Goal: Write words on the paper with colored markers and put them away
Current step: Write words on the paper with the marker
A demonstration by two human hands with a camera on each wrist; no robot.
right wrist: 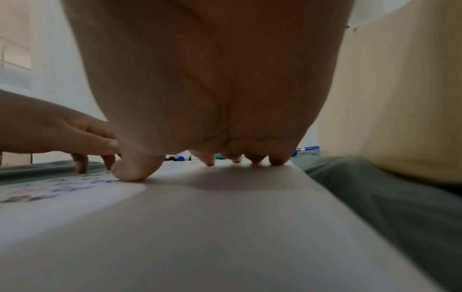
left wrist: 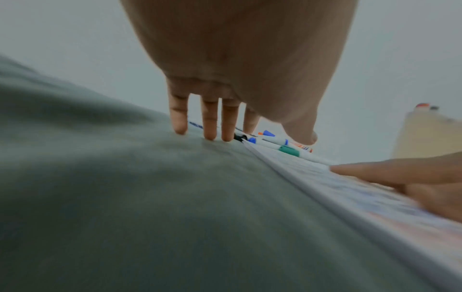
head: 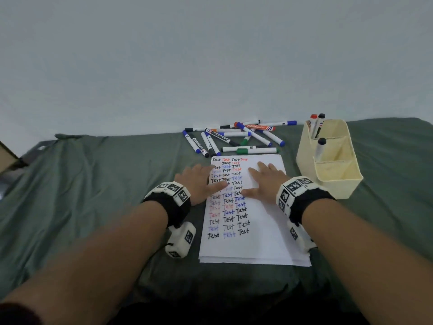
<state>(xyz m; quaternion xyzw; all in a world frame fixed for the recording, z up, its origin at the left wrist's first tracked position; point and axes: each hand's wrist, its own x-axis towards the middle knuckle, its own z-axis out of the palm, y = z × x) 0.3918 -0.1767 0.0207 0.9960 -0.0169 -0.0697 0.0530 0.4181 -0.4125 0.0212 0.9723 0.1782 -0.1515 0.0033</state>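
A white paper stack (head: 262,221) lies on the green cloth, its left half filled with rows of "Test" in black, red and blue. My left hand (head: 199,181) lies flat and open across the paper's left edge, fingertips (left wrist: 209,136) on the cloth and thumb on the sheet. My right hand (head: 264,181) presses flat on the upper right of the paper (right wrist: 225,217), fingers spread. Neither hand holds a marker. Several capped markers (head: 236,138) lie in a loose pile just beyond the paper's far edge, also visible past my left fingers as markers (left wrist: 280,143).
A cream plastic organizer (head: 332,170) with compartments stands right of the paper and holds three markers (head: 318,130) upright; its wall (right wrist: 400,89) is close beside my right hand. A plain wall rises right behind the marker pile. Green cloth (head: 93,195) covers the surface.
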